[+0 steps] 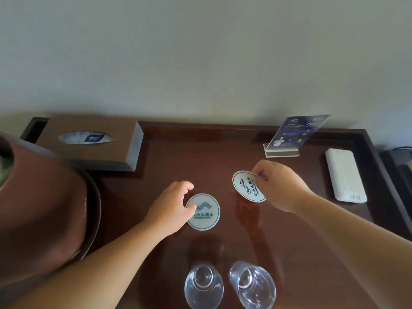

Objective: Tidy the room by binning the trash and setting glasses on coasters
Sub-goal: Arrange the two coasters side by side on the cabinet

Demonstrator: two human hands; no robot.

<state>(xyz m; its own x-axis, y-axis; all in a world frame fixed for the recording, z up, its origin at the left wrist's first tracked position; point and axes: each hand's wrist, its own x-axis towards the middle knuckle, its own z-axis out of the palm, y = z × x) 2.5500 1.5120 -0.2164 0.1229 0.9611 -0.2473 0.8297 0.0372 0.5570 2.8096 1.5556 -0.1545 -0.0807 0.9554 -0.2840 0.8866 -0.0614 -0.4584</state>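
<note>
the dark wooden bench [200, 152] fills the lower view, with a raised lip along its back and right side. at the left stands a big brown tub [40, 208], probably the trash bin, though its inside is barely seen. behind it sits a brown tissue box [89, 143]. a white remote [344, 175] lies near the right lip, and a clear sign stand [296, 134] leans at the back.

two clear glasses stand side by side at the near edge, the left glass [204, 286] and the right glass [253, 285], close but not touching, both on bare wood. whether they are mouth up or mouth down cannot be told.

the left coaster [204, 212] lies flat mid-bench. the left hand [171, 208] has its grip curled on the coaster's left edge, thumb on top. the right coaster [247, 186] is tilted, its far side raised, and the right hand [281, 186] has its grip pinched on its upper right rim.

the step in hand looks like laying out the coasters. next, the right coaster must go flat, clear of the left one. then each hand needs to let go and lift a glass onto its own coaster, centred.
</note>
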